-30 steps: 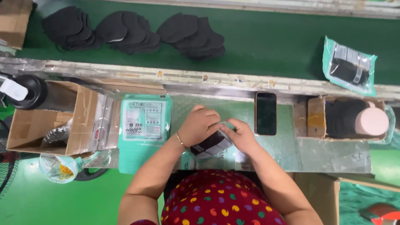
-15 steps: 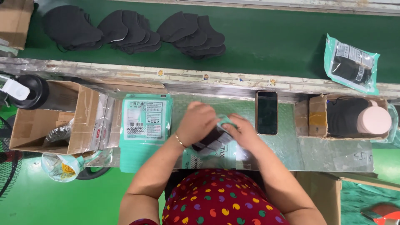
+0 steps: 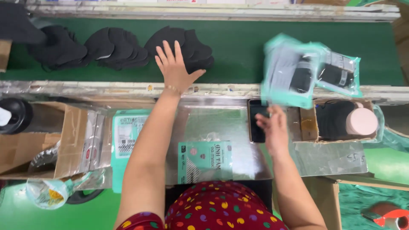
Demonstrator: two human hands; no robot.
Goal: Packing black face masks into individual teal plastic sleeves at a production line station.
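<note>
Green conveyor belt [image 3: 238,51] runs beyond a foil-covered bench [image 3: 213,123]. Left hand [image 3: 175,68] lies flat and fully spread, palm down, on the nearest of roughly three heaps of black masks [image 3: 187,44]; it grips nothing. Right hand [image 3: 272,125] hangs loosely open above a black phone [image 3: 254,127], just below a blurred teal sealed mask packet [image 3: 289,74] in mid-air; contact cannot be told. A second teal packet [image 3: 341,74] lies just beside it on the belt. One flat teal pouch [image 3: 204,162] rests on the bench near the body. Two cardboard boxes flank the bench: left box [image 3: 38,145], right box [image 3: 336,121] holding a pink-capped roll.
</note>
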